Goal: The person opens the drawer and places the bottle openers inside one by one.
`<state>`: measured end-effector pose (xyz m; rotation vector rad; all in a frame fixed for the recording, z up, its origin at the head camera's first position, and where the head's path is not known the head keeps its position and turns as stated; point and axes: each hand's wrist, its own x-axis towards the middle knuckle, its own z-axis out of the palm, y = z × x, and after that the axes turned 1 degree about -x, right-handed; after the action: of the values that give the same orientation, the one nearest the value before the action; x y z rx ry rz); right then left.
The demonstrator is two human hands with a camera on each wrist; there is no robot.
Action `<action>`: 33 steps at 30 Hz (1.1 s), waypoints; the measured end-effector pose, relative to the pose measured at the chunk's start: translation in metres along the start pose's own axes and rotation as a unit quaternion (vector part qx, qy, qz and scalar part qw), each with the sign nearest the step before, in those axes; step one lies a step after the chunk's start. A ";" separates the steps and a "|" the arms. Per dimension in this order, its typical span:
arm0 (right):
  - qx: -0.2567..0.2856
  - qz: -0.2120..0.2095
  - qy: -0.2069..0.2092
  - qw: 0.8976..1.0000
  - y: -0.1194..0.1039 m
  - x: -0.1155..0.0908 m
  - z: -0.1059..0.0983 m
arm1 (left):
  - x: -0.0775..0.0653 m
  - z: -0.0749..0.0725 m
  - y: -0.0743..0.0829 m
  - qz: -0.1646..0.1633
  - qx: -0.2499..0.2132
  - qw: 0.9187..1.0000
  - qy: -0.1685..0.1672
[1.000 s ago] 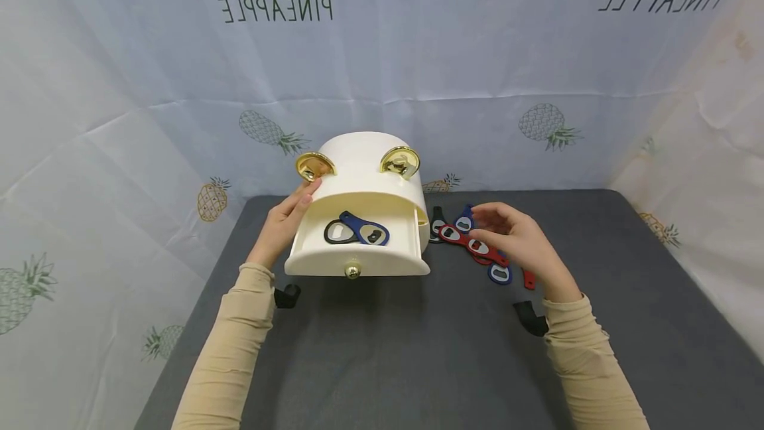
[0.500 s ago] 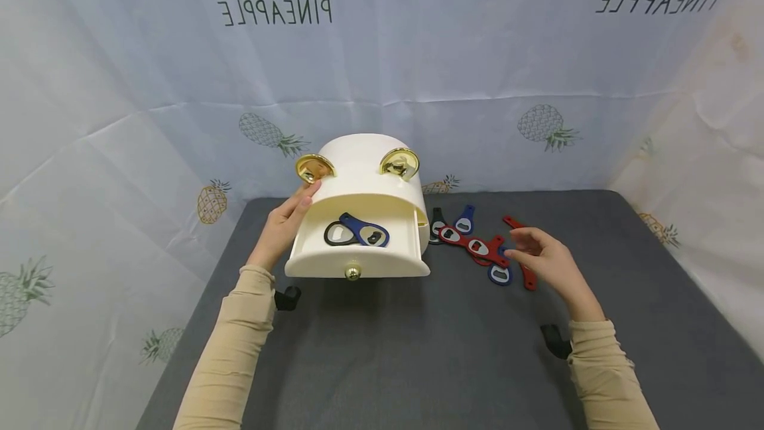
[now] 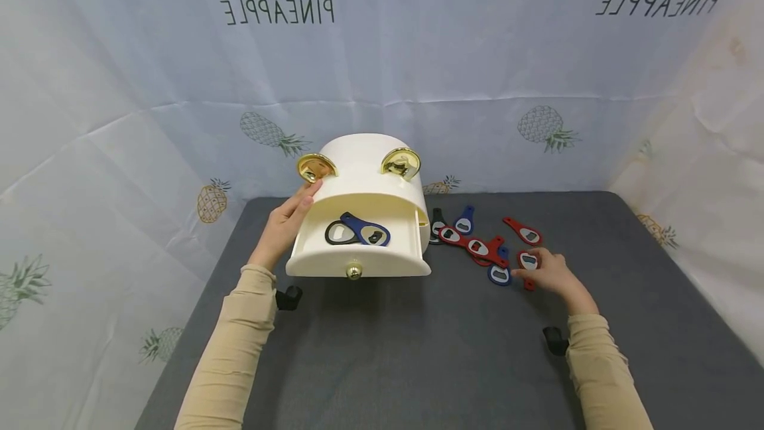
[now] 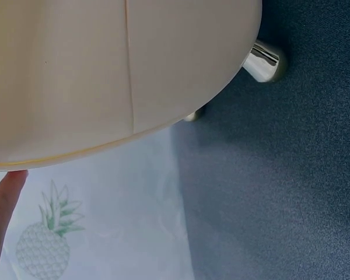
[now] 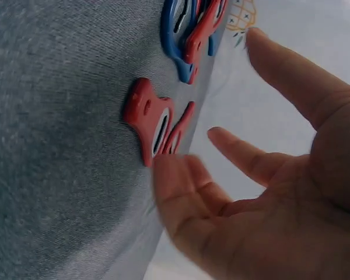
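Note:
A cream drawer box [image 3: 364, 161] with two gold ears stands with its drawer [image 3: 358, 261] pulled out. In the drawer lie a blue bottle opener [image 3: 373, 236] and a black bottle opener [image 3: 338, 234]. My left hand [image 3: 284, 227] rests against the box's left side under the ear, fingers extended; one fingertip [image 4: 11, 184] touches its edge in the left wrist view. My right hand [image 3: 552, 274] hovers at a red bottle opener [image 3: 528, 261] on the table, thumb and fingers spread apart with nothing between them. In the right wrist view this red opener lies just beyond the fingertips [image 5: 166, 169].
Right of the box lies a pile of bottle openers, with a red one [image 3: 477, 248] on top and a blue one [image 3: 464, 221] behind. Another red opener [image 3: 525, 232] lies farther back. A patterned white curtain [image 3: 477, 71] hangs behind the dark table [image 3: 418, 363].
My right hand has moved right and down, from over the pile to the separate red opener, uncovering the openers behind. My left hand and the box stay put.

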<state>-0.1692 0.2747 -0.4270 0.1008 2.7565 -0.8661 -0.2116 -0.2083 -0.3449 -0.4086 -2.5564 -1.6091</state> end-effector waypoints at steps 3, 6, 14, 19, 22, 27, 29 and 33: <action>-0.013 0.027 -0.018 0.999 0.004 0.002 0.003 | 0.000 -0.001 0.000 -0.002 0.005 1.000 0.001; -0.019 0.047 -0.025 0.998 0.009 0.004 0.007 | -0.001 0.000 0.001 -0.009 0.006 1.000 0.001; -0.017 0.063 -0.004 0.998 0.016 0.005 0.010 | 0.000 0.000 0.000 -0.008 0.008 1.000 -0.001; -0.019 0.062 0.005 0.998 0.015 0.005 0.012 | 0.000 0.000 0.001 -0.011 0.007 1.000 0.001; -0.031 0.055 0.019 0.998 0.015 0.006 0.011 | 0.000 0.000 0.002 -0.009 0.005 1.000 0.002; -0.042 0.065 0.033 0.996 0.017 0.004 0.007 | 0.000 0.000 0.003 -0.007 0.001 1.000 0.006; -0.044 0.070 0.033 0.996 0.018 0.002 0.005 | 0.000 0.000 0.002 -0.006 0.001 1.000 0.006; -0.037 0.075 0.036 0.996 0.023 -0.004 0.001 | -0.001 0.000 0.001 -0.007 0.002 1.000 0.005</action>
<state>-0.1623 0.2934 -0.4395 0.3273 2.7992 -0.7334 -0.2107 -0.2083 -0.3440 -0.3829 -2.5609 -1.6048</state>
